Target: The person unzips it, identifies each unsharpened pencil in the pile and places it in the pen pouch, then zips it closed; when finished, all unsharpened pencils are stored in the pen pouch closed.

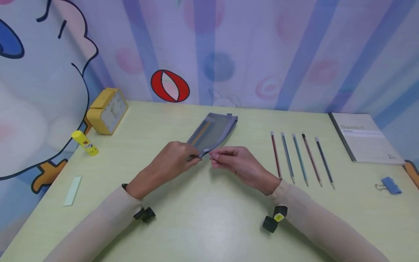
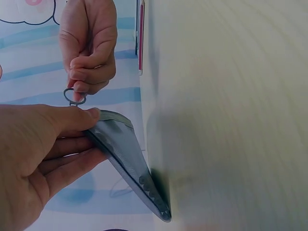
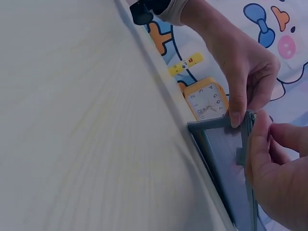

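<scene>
A grey-blue mesh zipper pencil case (image 1: 220,128) lies slanted on the table, its near corner raised. Through the mesh shows a thin orange-yellow strip, perhaps a pencil (image 1: 201,133). My left hand (image 1: 170,160) pinches that near corner between thumb and fingers. Just right of it, my right hand (image 1: 240,165) pinches a small ring-shaped zipper pull (image 2: 65,98) at the case's end, seen best in the left wrist view. How far the zipper stands open cannot be made out.
Several pencils (image 1: 297,160) lie in a row on the right, beside a notebook (image 1: 368,140) and a blue binder clip (image 1: 391,185). To the left are a yellow clock (image 1: 104,111), a glue stick (image 1: 85,143) and a pale green strip (image 1: 72,191). A printed curtain (image 1: 242,47) hangs behind.
</scene>
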`<state>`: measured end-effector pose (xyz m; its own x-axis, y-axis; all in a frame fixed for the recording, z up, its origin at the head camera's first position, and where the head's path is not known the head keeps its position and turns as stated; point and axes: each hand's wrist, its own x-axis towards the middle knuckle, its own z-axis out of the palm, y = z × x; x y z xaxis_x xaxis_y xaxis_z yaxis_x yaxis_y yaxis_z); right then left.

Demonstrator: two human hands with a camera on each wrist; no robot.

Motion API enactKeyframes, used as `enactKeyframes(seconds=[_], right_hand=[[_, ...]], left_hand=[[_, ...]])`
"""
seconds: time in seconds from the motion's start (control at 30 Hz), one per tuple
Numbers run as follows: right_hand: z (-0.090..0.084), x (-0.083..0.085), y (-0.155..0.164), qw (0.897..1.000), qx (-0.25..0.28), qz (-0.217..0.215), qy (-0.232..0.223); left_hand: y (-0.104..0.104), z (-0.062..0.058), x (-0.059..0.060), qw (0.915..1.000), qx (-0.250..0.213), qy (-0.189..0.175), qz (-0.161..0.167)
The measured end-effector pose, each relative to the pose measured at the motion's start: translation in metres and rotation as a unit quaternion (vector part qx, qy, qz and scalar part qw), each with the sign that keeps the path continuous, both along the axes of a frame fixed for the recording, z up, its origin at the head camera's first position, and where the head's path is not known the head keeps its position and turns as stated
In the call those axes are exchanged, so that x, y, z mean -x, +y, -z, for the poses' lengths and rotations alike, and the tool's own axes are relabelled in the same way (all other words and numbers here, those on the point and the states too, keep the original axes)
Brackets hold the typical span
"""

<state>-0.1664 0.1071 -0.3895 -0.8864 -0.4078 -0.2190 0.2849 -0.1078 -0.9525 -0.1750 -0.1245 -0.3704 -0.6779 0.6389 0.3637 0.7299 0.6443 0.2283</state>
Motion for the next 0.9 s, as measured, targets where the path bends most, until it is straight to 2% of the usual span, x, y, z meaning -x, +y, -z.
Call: enactKeyframes(seconds=[0.13, 0.3, 0.67, 0.9], right_hand=[[0.002, 0.000, 0.001, 0.997, -0.038, 0.008, 0.061], [0.004, 0.002, 0.002, 0.985, -0.106, 0.023, 0.134], [0.006, 0.010, 0.005, 0.977, -0.125, 0.032, 0.172], [0.007, 0.017, 0.012, 0.973, -0.152, 0.048, 0.164]], left_hand=[[0.000, 0.001, 0.000, 1.0000, 0.000, -0.005, 0.003], [0.002, 0.003, 0.000, 1.0000, -0.001, -0.003, 0.006], [0.007, 0.000, -0.003, 0.9996, 0.018, 0.019, 0.013], [0.011, -0.002, -0.008, 0.9992, 0.022, 0.028, 0.020]])
